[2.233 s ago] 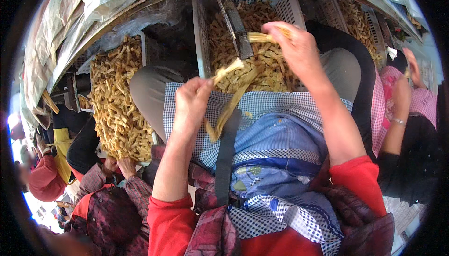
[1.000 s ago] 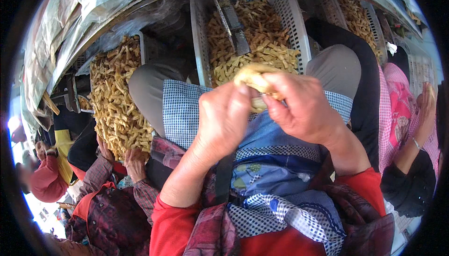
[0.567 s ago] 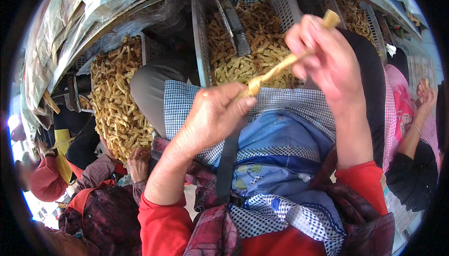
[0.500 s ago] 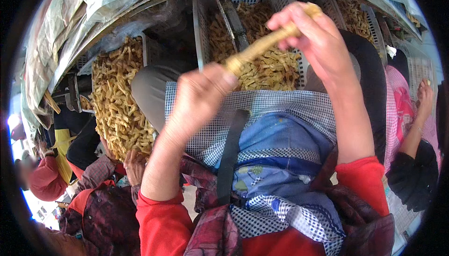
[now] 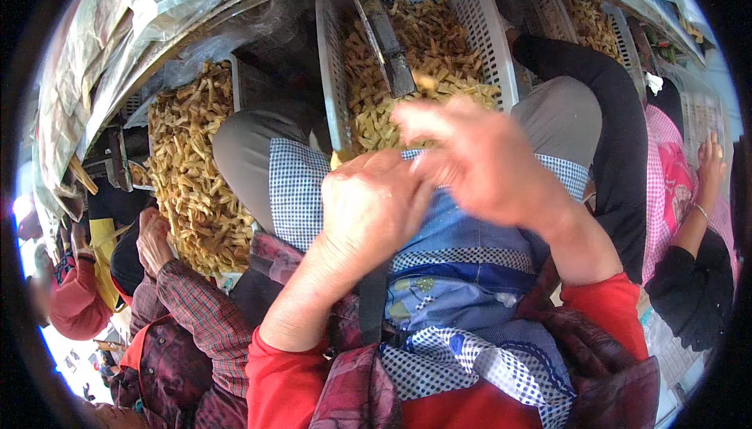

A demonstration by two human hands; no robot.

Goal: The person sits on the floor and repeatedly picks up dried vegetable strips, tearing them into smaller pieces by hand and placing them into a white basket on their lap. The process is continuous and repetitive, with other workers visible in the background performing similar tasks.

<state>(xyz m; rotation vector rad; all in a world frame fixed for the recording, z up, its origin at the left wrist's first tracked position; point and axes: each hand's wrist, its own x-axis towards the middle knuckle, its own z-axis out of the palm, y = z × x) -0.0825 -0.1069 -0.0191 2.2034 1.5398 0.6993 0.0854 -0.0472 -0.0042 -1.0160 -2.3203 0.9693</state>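
While the left hand (image 5: 374, 198) is curled, seemingly around a yellow strip (image 5: 338, 159) (only an end peeks out, far left), the right hand (image 5: 489, 161) is blurry, fingers spread, apparently let go. Loads of short pieces (image 5: 450, 41) already fill the far white crate (image 5: 482, 25); can't tell how many remain. A dark metal bar (image 5: 381, 33) juts over it; a co-worker's hand (image 5: 153, 241) is beside the left heap (image 5: 192, 178).
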